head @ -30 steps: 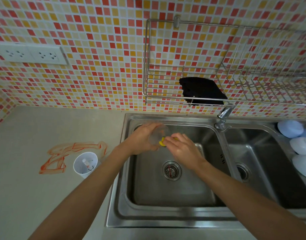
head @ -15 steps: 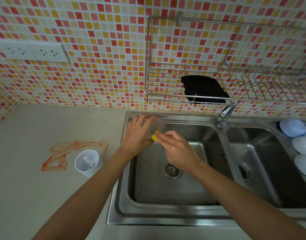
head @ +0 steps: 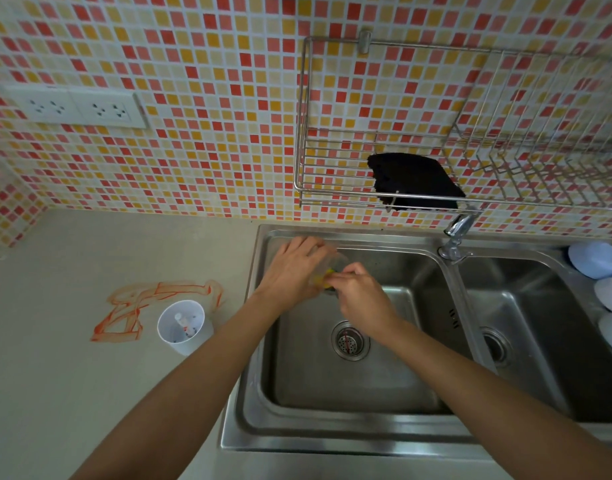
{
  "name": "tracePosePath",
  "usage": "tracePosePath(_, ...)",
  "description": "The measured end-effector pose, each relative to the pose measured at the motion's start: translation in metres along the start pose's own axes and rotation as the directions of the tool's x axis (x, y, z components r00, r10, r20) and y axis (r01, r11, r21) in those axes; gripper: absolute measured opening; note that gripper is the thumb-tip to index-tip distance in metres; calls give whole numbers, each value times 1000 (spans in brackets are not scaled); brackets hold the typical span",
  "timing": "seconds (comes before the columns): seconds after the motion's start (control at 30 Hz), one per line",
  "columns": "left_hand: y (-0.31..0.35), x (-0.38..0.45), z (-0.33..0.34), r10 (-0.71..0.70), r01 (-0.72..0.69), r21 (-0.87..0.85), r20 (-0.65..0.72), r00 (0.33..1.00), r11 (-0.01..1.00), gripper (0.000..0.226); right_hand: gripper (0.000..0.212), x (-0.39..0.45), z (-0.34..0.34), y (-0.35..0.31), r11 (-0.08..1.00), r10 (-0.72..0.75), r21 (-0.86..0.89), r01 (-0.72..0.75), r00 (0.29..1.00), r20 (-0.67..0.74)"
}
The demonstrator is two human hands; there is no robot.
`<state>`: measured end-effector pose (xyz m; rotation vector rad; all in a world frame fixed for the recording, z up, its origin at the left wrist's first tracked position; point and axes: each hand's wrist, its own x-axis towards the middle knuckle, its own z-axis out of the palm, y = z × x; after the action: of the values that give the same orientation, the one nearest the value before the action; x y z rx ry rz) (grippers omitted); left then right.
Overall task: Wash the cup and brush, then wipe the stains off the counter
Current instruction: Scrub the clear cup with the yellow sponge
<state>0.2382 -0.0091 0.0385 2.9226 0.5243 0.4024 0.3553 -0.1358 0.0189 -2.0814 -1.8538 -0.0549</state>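
Observation:
Over the back left of the left sink basin [head: 353, 386], my left hand [head: 294, 268] grips a clear cup [head: 337, 263], mostly hidden behind its fingers. My right hand [head: 361, 294] pinches a small yellow sponge [head: 327, 277] pushed into the cup's mouth. On the counter [head: 72, 393] to the left lie orange stains [head: 148, 303]. A white cup [head: 184, 325] stands on their right edge with a brush [head: 183, 322] inside it.
The faucet [head: 456, 233] stands between the two basins. A black cloth [head: 415, 181] lies in the wire wall rack [head: 332, 195] above the sink. Pale blue and white bowls [head: 597, 259] sit upside down at the far right. Wall sockets [head: 79, 107] are at upper left.
Both hands with the clear cup and sponge have shifted left and toward the back of the basin. The sponge has gone deeper into the cup.

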Motion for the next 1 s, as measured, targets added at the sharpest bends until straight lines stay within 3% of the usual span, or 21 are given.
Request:
tracePosePath(0.13, -1, 8, -4, -11, 11, -4, -62, 998, 1000, 78, 31, 6, -17, 11, 990, -50, -139, 38, 995, -84)
tracePosePath(0.3, -14, 5, -1, -48, 41, -111, -66, 997, 993, 79, 33, 0, -13, 5, 986, 40, 161, -33, 998, -42)
tracePosePath(0.47, -16, 3, 1, -36, 26, -126, -70, 997, 992, 84, 46, 1, -24, 22, 983, -150, -119, 143, 987, -54)
tracePosePath(0.73, -18, -2, 2, -33, 33, -277, 4, 999, 960, 83, 24, -5, -15, 23, 948, -271, -201, 248, 958, -94)
tracePosePath(0.9, -10, -6, 4, -143, 120, -439, -19, 989, 890, 88, 17, -2, -14, 24, 946, -267, -254, 199, 925, -269)
tracePosePath(1.0, 2, -9, 12, -238, 176, -447, -85, 968, 877, 92, 13, 0, -8, 13, 955, -250, -230, 188, 926, -282)
